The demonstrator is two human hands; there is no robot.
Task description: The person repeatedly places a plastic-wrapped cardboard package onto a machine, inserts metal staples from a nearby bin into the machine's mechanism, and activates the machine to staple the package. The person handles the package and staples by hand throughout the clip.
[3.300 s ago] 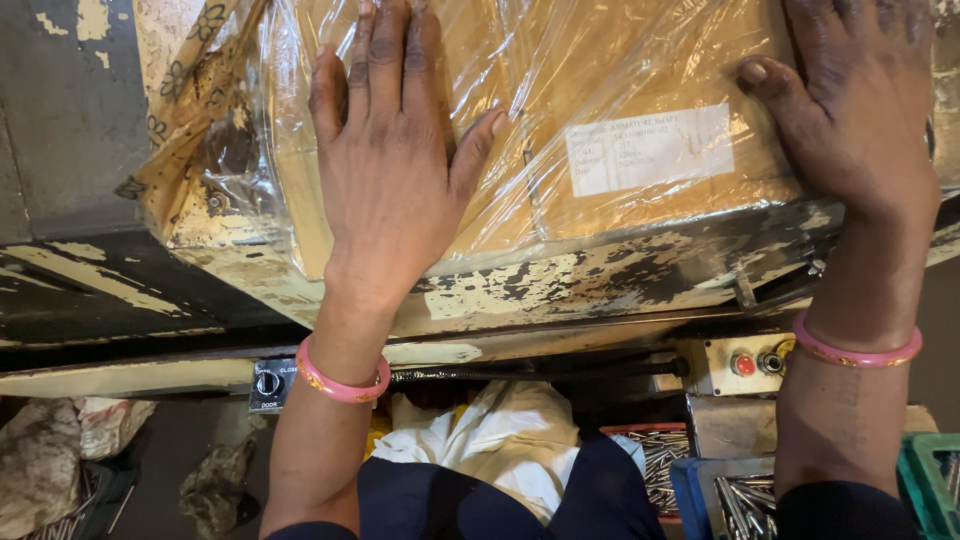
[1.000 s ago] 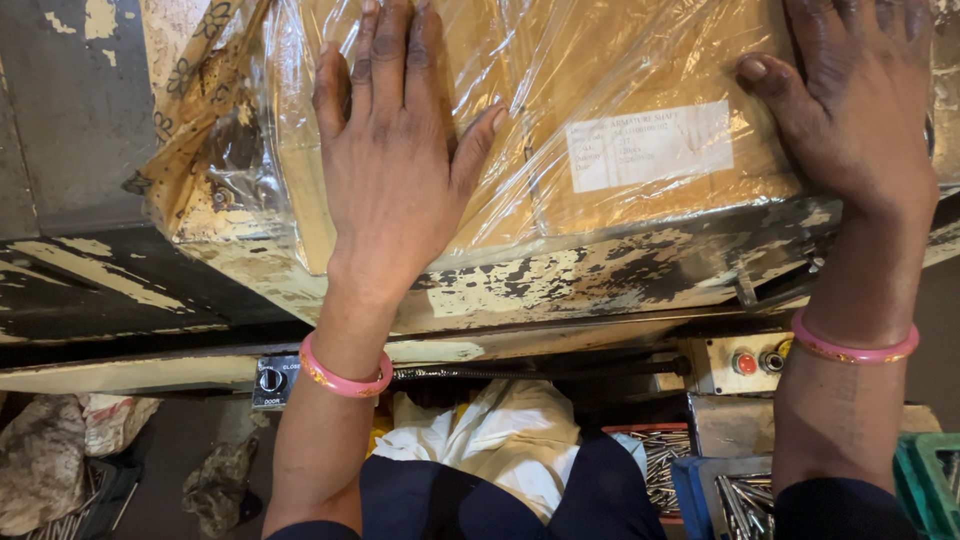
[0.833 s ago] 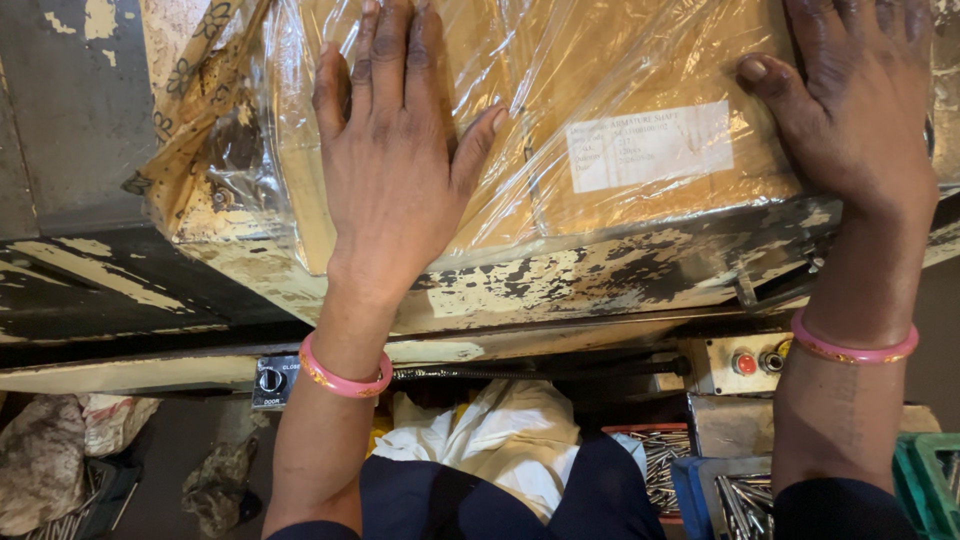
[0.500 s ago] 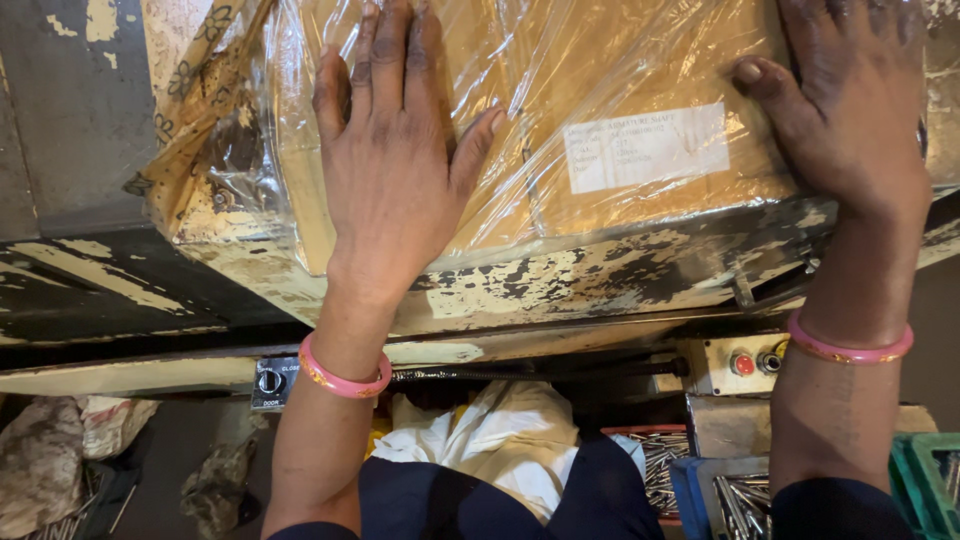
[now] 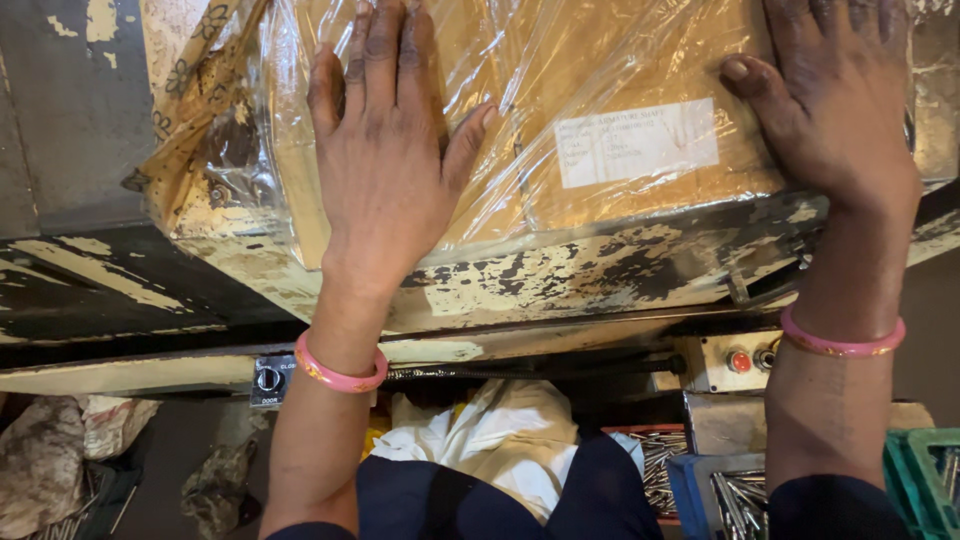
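A brown cardboard box wrapped in clear plastic film [image 5: 560, 90] lies on a worn machine table with chipped paint [image 5: 560, 280]. A white paper label [image 5: 638, 142] is stuck on the box under the film. My left hand [image 5: 385, 160] rests flat on the film at the box's left part, fingers spread. My right hand [image 5: 830, 100] lies flat on the box's right end, thumb pointing toward the label. Both wrists carry pink bangles. Neither hand grips anything.
A control box with a red button [image 5: 735, 360] and a knob switch [image 5: 268, 378] sit under the table edge. Below right stand a blue bin [image 5: 720, 495] and a green crate [image 5: 925, 480] holding metal pins. Dirty rags [image 5: 60, 465] lie at lower left.
Almost nothing differs; my right hand has crept slightly up and left on the box. My left hand stays flat in place.
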